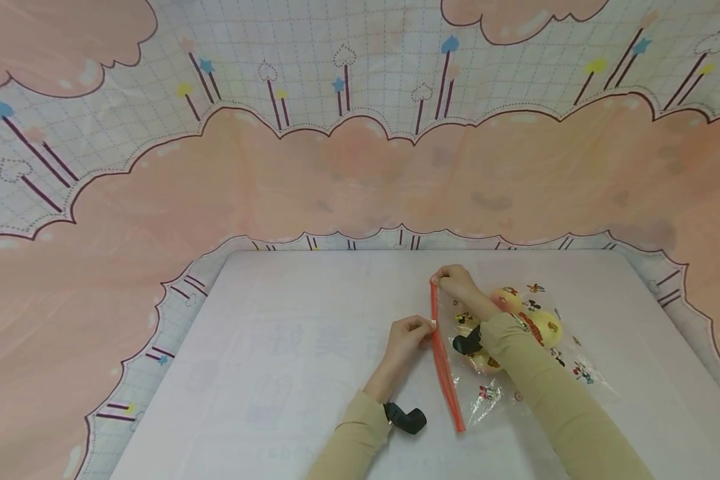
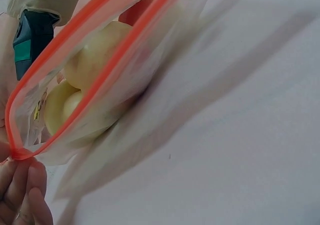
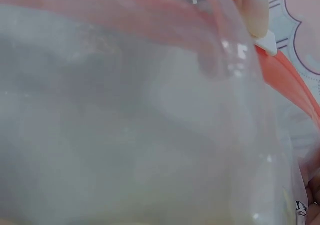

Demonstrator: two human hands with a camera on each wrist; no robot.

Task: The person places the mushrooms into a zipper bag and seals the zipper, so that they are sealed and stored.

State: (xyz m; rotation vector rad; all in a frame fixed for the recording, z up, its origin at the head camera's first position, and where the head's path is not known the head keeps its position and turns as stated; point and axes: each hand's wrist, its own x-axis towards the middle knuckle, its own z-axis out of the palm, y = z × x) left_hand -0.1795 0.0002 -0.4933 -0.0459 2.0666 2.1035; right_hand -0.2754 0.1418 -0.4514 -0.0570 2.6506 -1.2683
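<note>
A clear zip bag (image 1: 483, 393) with small cartoon prints lies on the table with several round yellow and reddish fruits (image 1: 543, 328) inside. Its orange-red zip strip (image 1: 447, 380) runs along the left side. My left hand (image 1: 405, 340) pinches the white slider (image 3: 267, 42) partway along the strip. Farther back, my right hand (image 1: 456, 283) grips the strip's far end. In the left wrist view the bag's mouth gapes between two red edges (image 2: 120, 52) beyond my left fingers (image 2: 25, 190), with pale fruits (image 2: 90, 55) showing through. Plastic film fills most of the right wrist view.
The white table (image 1: 288, 373) bears faint printing. A pink and white patterned cloth (image 1: 360, 173) hangs behind it and along both sides. Dark wrist-worn devices (image 1: 407, 419) sit at each wrist, and my right sleeve (image 1: 552, 393) crosses over the bag.
</note>
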